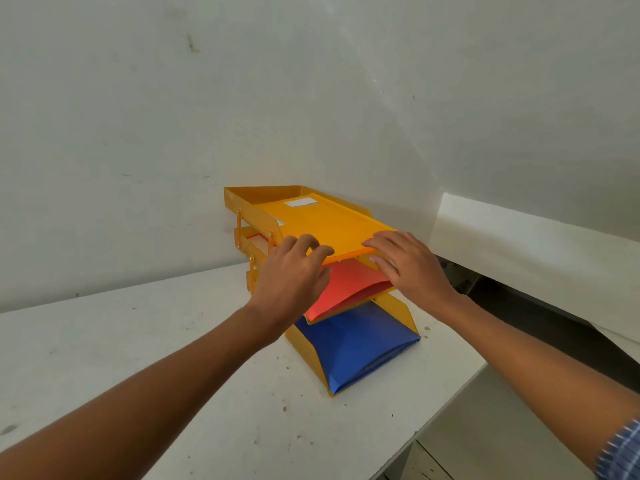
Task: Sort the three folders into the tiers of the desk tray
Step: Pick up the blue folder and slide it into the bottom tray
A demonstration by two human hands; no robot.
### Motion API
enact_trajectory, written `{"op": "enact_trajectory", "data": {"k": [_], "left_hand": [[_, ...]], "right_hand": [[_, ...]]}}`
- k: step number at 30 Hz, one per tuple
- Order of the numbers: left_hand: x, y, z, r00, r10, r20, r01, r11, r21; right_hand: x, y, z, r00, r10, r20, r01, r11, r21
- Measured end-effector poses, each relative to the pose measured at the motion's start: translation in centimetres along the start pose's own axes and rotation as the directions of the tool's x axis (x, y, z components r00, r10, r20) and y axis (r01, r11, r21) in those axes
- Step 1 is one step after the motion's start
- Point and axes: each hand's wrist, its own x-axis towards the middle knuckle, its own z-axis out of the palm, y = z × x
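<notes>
A three-tier orange desk tray (242, 206) stands on the white table against the wall. A yellow folder (325, 220) with a white label lies in the top tier. In the middle tier lies a red folder (346, 285), and a blue folder (356, 344) fills the bottom tier. My left hand (294, 275) has its fingers curled onto the near left edge of the yellow folder. My right hand (408, 265) rests with fingers spread on the folder's near right corner. Both hands touch it at the tray's front; no firm grip shows.
The white table (173, 358) has its right edge just past the tray, with a gap and a lower surface beyond. A white ledge (536, 244) runs along the right. The wall stands close behind the tray.
</notes>
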Motion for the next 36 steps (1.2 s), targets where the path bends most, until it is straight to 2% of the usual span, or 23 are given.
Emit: {"op": "enact_trajectory", "data": {"k": [3, 5, 11, 17, 25, 30, 34, 36], "left_hand": [[1.0, -1.3, 0.3, 0.990, -0.038, 0.132, 0.033, 0.999, 0.042], [1.3, -2.0, 0.4, 0.986, -0.032, 0.161, 0.024, 0.998, 0.052], [1.7, -2.9, 0.9, 0.987, 0.038, 0.153, -0.049, 0.997, 0.065], [2.2, -4.2, 1.7, 0.990, 0.059, 0.129, -0.070, 0.994, 0.084], [3.2, -5.4, 2.8, 0.993, -0.022, 0.119, -0.006, 0.974, 0.228], [3.8, -5.8, 3.3, 0.994, -0.030, 0.106, 0.002, 0.967, 0.256], [3.7, -6.1, 3.1, 0.985, -0.061, 0.159, 0.024, 0.974, 0.224], [3.6, -6.3, 2.9, 0.975, -0.087, 0.205, 0.046, 0.979, 0.196]], "right_hand": [[1.6, 0.4, 1.0, 0.979, 0.053, 0.199, -0.050, 0.998, -0.024], [2.4, 0.6, 1.8, 0.950, 0.103, 0.295, -0.094, 0.995, -0.042], [3.3, 1.5, 3.0, 0.892, 0.201, 0.404, -0.207, 0.978, -0.031], [4.4, 1.9, 3.9, 0.919, 0.159, 0.360, -0.158, 0.987, -0.032], [6.9, 1.6, 5.9, 0.912, 0.153, 0.380, -0.154, 0.988, -0.029], [8.1, 2.4, 6.2, 0.891, 0.166, 0.422, -0.163, 0.986, -0.043], [7.9, 2.4, 6.0, 0.871, 0.175, 0.459, -0.188, 0.982, -0.017], [7.9, 2.5, 5.9, 0.854, 0.198, 0.482, -0.245, 0.969, 0.036]]}}
